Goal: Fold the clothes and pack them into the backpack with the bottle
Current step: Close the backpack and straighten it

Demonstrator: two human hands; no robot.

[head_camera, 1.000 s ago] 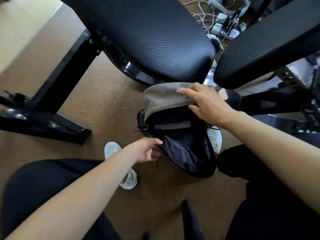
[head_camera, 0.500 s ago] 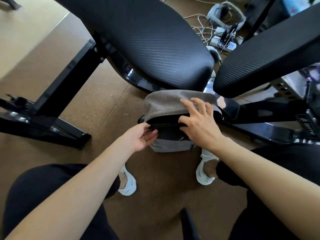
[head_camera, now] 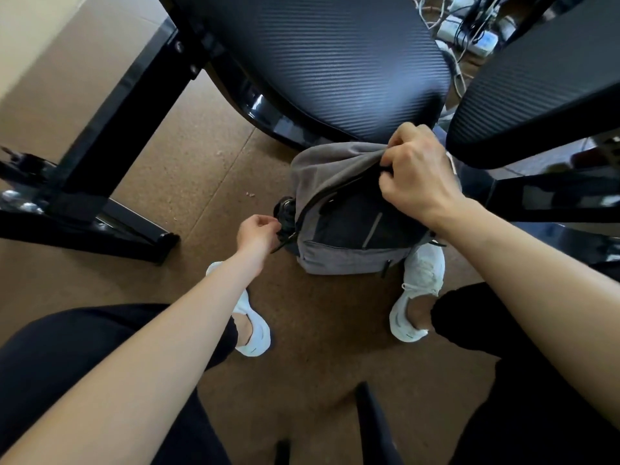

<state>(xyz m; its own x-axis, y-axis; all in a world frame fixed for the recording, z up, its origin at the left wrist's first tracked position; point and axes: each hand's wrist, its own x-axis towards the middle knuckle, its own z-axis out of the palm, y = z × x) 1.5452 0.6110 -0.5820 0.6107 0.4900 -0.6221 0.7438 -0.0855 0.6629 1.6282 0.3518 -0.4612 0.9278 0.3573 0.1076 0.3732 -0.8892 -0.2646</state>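
We have the backpack [head_camera: 352, 260] standing on the floor [head_camera: 174, 196] between our white shoes [head_camera: 419, 290], just under the edge of the black cushions [head_camera: 318, 62]. It is soft grey fabric and looks light and floppy. We judge it will sag and crumple unless pulled taut, so the top seam and the zip cord [head_camera: 285, 239] are the places to hold.

Our right hand [head_camera: 416, 176] bunches the top fabric, fingers [head_camera: 394, 152] curled and pinching it beside the zip line. Our left hand [head_camera: 258, 229] pinches the dark zip cord at the backpack's left side, thumb against curled fingers.

We count one backpack, two hands on it, two shoes and two cushions. No clothes or bottle show plainly, and we cannot identify the dark lump [head_camera: 285, 209] at the backpack's left side.
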